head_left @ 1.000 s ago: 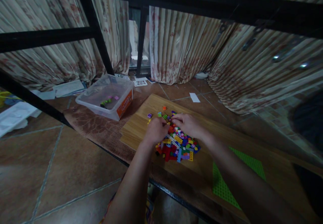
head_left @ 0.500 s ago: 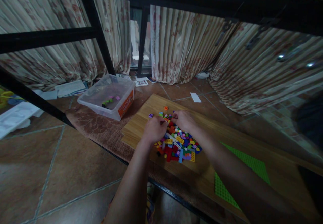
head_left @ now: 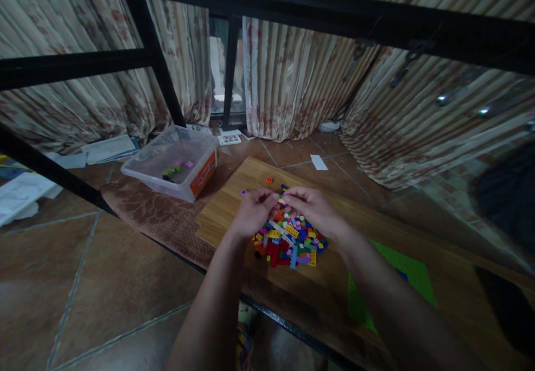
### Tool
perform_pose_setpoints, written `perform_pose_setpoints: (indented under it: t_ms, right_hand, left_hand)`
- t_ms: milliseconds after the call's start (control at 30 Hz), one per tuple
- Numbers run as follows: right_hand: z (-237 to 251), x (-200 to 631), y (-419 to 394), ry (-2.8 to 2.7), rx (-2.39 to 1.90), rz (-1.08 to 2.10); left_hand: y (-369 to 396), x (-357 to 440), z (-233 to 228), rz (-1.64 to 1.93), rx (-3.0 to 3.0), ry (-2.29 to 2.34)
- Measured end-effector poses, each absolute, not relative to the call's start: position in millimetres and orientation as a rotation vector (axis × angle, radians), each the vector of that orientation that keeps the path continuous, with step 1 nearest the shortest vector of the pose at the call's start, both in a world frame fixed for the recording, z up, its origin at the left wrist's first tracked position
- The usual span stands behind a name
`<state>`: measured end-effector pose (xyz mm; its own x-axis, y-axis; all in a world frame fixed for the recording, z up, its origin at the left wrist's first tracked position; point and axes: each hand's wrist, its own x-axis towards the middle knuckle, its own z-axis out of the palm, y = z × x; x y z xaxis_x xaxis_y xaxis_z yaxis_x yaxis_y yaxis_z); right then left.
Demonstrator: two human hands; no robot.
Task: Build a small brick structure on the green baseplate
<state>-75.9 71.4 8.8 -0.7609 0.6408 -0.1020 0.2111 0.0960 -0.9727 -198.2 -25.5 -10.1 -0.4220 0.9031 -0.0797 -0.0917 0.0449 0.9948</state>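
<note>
A heap of small coloured bricks (head_left: pixel 290 243) lies on a wooden board (head_left: pixel 228 206). My left hand (head_left: pixel 253 212) and my right hand (head_left: pixel 311 206) meet fingertip to fingertip just above the far edge of the heap, pinching a small brick (head_left: pixel 281 199) between them. Which hand carries it is too small to tell. A loose orange brick (head_left: pixel 268 180) lies beyond the hands. A green baseplate (head_left: pixel 407 273) lies on the board to the right, partly under my right forearm.
A clear plastic tub (head_left: pixel 175 162) with a few bricks inside stands at the far left on a brown mat (head_left: pixel 150 215). Black frame bars (head_left: pixel 163 87) cross the view. Striped curtains hang behind. Papers (head_left: pixel 104 148) lie on the tiled floor.
Both hands have lifted slightly from the heap and drawn together, fingertips now touching over its far edge. The view has shifted a little.
</note>
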Motion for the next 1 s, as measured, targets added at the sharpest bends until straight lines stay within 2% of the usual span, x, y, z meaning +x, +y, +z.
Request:
perform_pose_setpoints:
  t_ms: [200,567,800,1000]
  right_hand:
    - [-7,-76,55,-1.646,-0.876,1.829]
    - [-10,-67,56,-1.406,-0.84,2.021]
    - [-17,-66,59,-1.515,-0.912,1.9]
    - [-11,-67,59,-1.639,-0.901,1.834]
  left_hand:
    - [-20,-185,-13,1.589,0.652,1.368]
    - [-20,-186,-9,1.559,0.495,1.255]
    - [-17,-182,-11,1.435,0.534,1.306]
    - [-16,-178,-20,1.575,0.696,1.331]
